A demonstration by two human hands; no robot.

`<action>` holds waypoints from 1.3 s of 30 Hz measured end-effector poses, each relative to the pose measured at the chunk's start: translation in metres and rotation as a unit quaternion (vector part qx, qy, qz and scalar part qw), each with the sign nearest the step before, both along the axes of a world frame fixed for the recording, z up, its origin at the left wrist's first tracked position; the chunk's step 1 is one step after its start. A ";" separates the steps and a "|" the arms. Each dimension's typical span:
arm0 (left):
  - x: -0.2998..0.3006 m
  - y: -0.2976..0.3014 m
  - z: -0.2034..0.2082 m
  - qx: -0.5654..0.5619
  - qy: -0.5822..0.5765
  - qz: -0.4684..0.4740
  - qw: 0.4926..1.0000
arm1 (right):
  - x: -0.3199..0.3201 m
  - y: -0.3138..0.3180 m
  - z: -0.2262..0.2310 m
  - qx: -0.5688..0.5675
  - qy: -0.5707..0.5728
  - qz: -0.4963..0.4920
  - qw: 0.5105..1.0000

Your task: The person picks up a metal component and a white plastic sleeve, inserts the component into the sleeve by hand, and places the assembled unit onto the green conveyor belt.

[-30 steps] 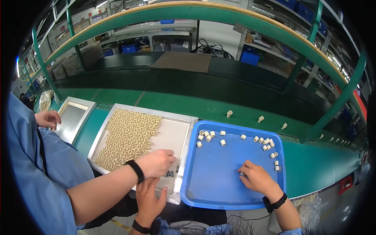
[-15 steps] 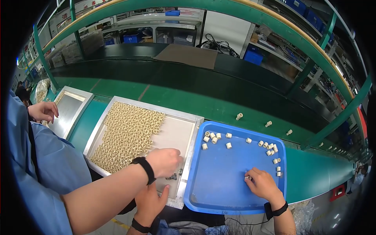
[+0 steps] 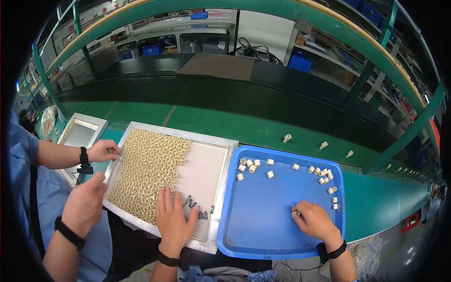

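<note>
My left hand [image 3: 175,223] lies with its fingers stretched out over the metal-framed tray [image 3: 226,188], fingertips at the near edge of the packed cream rings [image 3: 150,169]. Beside its fingers and thumb sit several small dark metal pieces [image 3: 190,202] on the tray's pale bottom. Over the blue tray [image 3: 263,230], my right hand [image 3: 314,220] pinches a small cream cylinder [image 3: 296,213] between thumb and fingers. More short cream cylinders [image 3: 270,174] are scattered along the blue tray's far and right sides.
At the left, a co-worker's hand [image 3: 104,150] touches the framed tray's left side; another hand [image 3: 84,202] hovers nearer. A second framed tray [image 3: 84,129] lies beyond. Cream pieces [image 3: 324,145] stand on the green bench behind the blue tray. A green rail [image 3: 263,5] crosses above.
The co-worker's arm that crossed over my left hand has drawn back left, uncovering the metal pieces. My left hand has moved forward onto the rings' edge. My right hand keeps its pinch.
</note>
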State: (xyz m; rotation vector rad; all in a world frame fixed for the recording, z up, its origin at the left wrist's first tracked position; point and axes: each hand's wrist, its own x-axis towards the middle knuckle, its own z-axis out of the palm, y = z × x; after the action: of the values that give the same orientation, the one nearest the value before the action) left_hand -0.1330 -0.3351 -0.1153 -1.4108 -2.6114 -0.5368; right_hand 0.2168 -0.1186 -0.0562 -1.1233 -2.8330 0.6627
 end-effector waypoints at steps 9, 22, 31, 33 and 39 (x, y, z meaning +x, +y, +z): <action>-0.001 -0.008 0.004 0.142 -0.068 -0.040 0.987 | 0.007 0.001 0.003 0.030 0.028 0.023 0.999; 0.101 0.007 0.093 0.251 -0.293 -0.327 0.863 | -0.039 -0.079 0.069 -0.227 0.422 0.077 0.874; 0.111 0.005 0.102 0.201 -0.269 -0.373 0.865 | -0.035 -0.090 0.074 -0.057 0.392 0.111 0.911; 0.111 0.007 0.101 0.212 -0.312 -0.365 0.851 | -0.035 -0.085 0.078 -0.027 0.378 0.159 0.912; 0.108 0.007 0.106 0.157 -0.335 -0.395 0.841 | -0.032 -0.078 0.091 0.004 0.346 0.224 0.911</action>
State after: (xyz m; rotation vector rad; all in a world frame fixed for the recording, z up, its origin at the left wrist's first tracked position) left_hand -0.0250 -0.3280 -0.0098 -2.4707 -1.9894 -1.7314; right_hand 0.1848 -0.1970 0.0345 -0.1381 -2.4290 0.8501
